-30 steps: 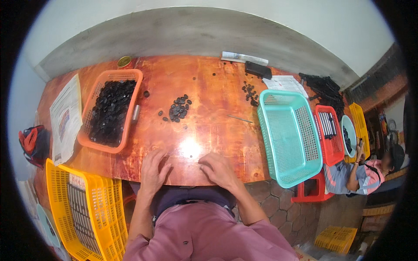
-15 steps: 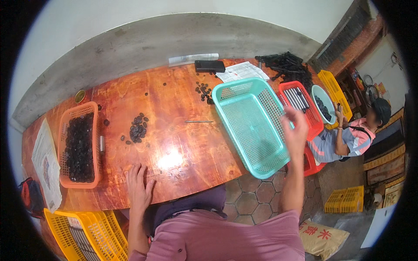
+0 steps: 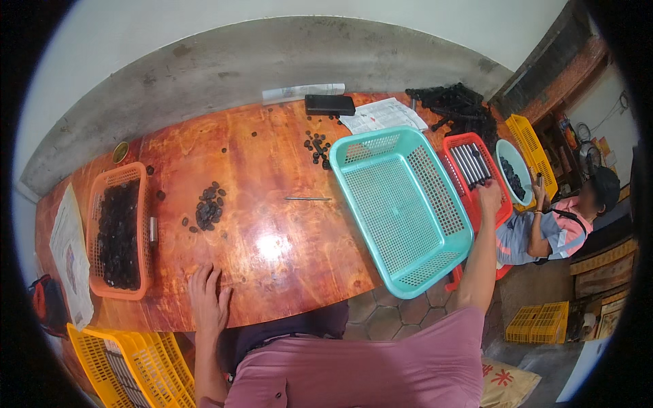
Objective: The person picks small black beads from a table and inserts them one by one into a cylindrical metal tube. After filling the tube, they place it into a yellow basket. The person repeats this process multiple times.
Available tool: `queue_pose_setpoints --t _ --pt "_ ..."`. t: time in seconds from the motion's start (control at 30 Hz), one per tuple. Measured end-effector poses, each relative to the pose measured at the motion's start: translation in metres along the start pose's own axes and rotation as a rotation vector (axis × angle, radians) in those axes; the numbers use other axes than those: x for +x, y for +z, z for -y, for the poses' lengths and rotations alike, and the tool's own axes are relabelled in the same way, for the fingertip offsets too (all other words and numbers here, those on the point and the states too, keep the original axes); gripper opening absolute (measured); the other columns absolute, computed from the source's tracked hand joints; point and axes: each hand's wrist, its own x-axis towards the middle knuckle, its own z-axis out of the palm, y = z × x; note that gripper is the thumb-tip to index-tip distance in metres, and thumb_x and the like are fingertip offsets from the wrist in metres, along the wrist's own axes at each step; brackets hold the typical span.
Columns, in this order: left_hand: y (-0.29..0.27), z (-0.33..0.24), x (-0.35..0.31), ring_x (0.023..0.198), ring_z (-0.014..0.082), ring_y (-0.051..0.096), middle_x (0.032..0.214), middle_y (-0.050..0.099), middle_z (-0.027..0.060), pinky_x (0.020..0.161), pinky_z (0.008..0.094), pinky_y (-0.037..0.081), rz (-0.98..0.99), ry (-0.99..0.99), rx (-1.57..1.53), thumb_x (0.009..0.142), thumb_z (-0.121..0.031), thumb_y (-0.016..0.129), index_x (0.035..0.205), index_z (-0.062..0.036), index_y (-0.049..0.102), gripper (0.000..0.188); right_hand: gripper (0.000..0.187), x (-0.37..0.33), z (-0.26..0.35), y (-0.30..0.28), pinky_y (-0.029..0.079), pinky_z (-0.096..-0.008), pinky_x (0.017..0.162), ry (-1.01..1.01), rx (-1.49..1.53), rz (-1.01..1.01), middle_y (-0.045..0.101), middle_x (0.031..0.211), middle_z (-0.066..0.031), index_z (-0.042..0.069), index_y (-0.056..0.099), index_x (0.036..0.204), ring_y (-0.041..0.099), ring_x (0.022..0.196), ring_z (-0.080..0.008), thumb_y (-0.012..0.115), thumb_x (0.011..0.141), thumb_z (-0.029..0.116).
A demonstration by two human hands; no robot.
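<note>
My left hand lies flat near the table's front edge, fingers stretched out and holding nothing. On the far right, my right hand is in the red basket, at the near ends of several silvery metal tubes with dark ends. Its fingertips are too small and partly hidden to show whether they grip a tube. Beside that arm, to its left, stands a turquoise mesh basket with nothing in it, jutting past the table edge. A small pile of flat black pieces lies beyond my left hand.
An orange basket of black pieces stands left, a short tube beside it. A thin metal rod lies mid-table. Black parts heap at the back right. A co-worker sits right, near a pale bowl. Yellow crates stand lower left.
My right hand has moved right and away from me, from above the turquoise basket to the tubes in the red basket. My left hand stays flat on the table. The view has shifted slightly.
</note>
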Motion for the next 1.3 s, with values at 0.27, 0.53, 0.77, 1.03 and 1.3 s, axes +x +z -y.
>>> queue_pose_setpoints --t 0.27,0.53,0.77,1.03,1.3 --pt "0.002 0.001 0.001 0.138 0.0408 0.045 0.145 0.052 0.0183 0.118 0.0520 0.032 0.008 0.004 0.009 0.089 -0.015 0.073 0.133 -0.0049 0.059 0.047 0.061 -0.039 -0.080 -0.006 0.052 -0.0522 0.097 0.201 0.026 -0.494 0.070 0.121 -0.0284 -0.005 0.062 0.133 0.067 0.111 -0.0461 0.080 0.081 0.023" --pt "-0.002 -0.004 0.003 0.139 0.0408 0.044 0.146 0.051 0.0181 0.118 0.0537 0.032 0.004 0.015 0.011 0.092 -0.018 0.072 0.132 -0.0052 0.059 0.045 0.044 -0.047 -0.141 0.039 0.060 -0.0499 0.070 0.677 1.318 0.309 0.069 0.120 -0.0190 0.008 0.058 0.133 0.071 0.091 -0.0335 0.067 0.098 0.032" --pt "0.002 -0.054 0.026 0.112 0.0361 0.064 0.119 0.067 0.0180 0.098 0.0424 0.051 0.067 0.130 -0.437 0.092 -0.009 0.072 0.122 -0.0011 0.065 0.032 0.054 -0.049 -0.143 0.031 0.061 -0.0456 0.070 0.786 1.254 0.364 0.069 0.114 -0.0150 0.013 0.058 0.134 0.070 0.091 -0.0325 0.069 0.094 0.047" --pt "0.028 -0.084 0.038 0.105 0.0371 0.068 0.112 0.070 0.0178 0.092 0.0434 0.054 0.126 0.340 -0.555 0.093 -0.011 0.071 0.121 -0.0016 0.066 0.030 0.051 -0.190 -0.049 -0.018 0.057 -0.0406 0.090 0.572 1.558 0.271 0.067 0.127 -0.0075 0.011 0.060 0.136 0.065 0.112 -0.0241 0.062 0.100 0.048" --pt "0.026 -0.099 0.047 0.103 0.0346 0.069 0.112 0.068 0.0177 0.088 0.0404 0.056 0.356 0.328 -0.707 0.097 -0.012 0.067 0.123 -0.0005 0.064 0.028 0.048 -0.268 -0.008 -0.043 0.054 -0.0420 0.090 0.461 1.294 0.588 0.063 0.127 -0.0107 -0.002 0.052 0.140 0.063 0.113 -0.0259 0.061 0.097 0.017"
